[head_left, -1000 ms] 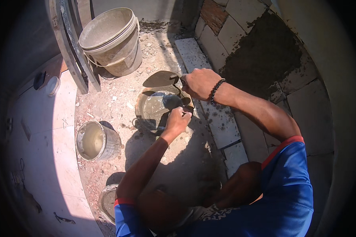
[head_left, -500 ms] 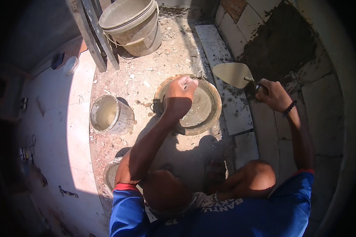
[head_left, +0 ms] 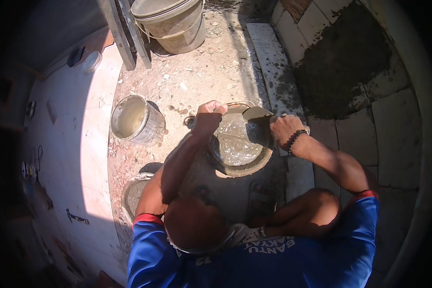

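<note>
Both hands work over a shallow round mortar pan (head_left: 240, 165) on the gritty floor (head_left: 197, 81): the left hand (head_left: 210, 115) grips the pan's far rim, closed on it, while the right hand (head_left: 284, 129), wearing a beaded bracelet, is wrapped around a trowel (head_left: 257, 114) whose blade dips into the wet mix. A small metal bucket (head_left: 134, 120) stands off to the left, a large bucket (head_left: 170, 21) farther away, and a mortar-smeared block wall (head_left: 350, 72) rises to the right.
</note>
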Tool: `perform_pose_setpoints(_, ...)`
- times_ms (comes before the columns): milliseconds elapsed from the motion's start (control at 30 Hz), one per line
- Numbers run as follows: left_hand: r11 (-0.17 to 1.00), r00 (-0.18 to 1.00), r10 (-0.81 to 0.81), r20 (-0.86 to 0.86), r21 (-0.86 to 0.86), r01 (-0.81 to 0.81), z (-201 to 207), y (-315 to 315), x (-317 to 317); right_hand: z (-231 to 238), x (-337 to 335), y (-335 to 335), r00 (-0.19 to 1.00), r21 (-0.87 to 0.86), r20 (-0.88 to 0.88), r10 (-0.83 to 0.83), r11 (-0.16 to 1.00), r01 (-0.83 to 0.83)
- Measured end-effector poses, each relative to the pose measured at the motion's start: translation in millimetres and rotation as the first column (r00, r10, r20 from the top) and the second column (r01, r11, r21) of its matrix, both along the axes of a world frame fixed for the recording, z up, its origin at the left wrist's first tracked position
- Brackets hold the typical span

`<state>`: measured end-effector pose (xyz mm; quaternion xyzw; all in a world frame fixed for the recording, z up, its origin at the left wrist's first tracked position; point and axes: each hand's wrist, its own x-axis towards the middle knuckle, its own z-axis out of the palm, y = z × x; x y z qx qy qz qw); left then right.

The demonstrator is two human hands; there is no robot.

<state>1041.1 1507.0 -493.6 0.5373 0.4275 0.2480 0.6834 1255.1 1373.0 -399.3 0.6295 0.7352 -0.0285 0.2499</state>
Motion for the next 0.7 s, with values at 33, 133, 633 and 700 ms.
perform_pose_setpoints(33,0.999,1.0,-0.011,-0.026,-0.044,0.01,-9.0,10.3,-4.3,-19.4,-7.0,4.3,1.0,0.004,-0.021,-0.013,1.0,0.013)
perform_pose_setpoints(133,0.97,0.948,0.178,-0.262,0.208,-0.125,-38.6,18.9,-17.5,-59.1,-25.6,4.3,0.995,-0.098,-0.102,0.019,0.995,-0.029)
perform_pose_setpoints(633,0.944,0.96,0.17,-0.221,0.315,-0.095,45.9,39.2,-75.8,-27.7,-41.9,35.7,0.996,-0.227,-0.091,0.008,0.973,-0.029)
perform_pose_setpoints(700,0.952,0.962,0.169,-0.214,0.289,-0.103,59.7,33.5,-88.0,8.7,-34.5,36.8,0.998,-0.147,-0.056,0.021,0.989,-0.029)
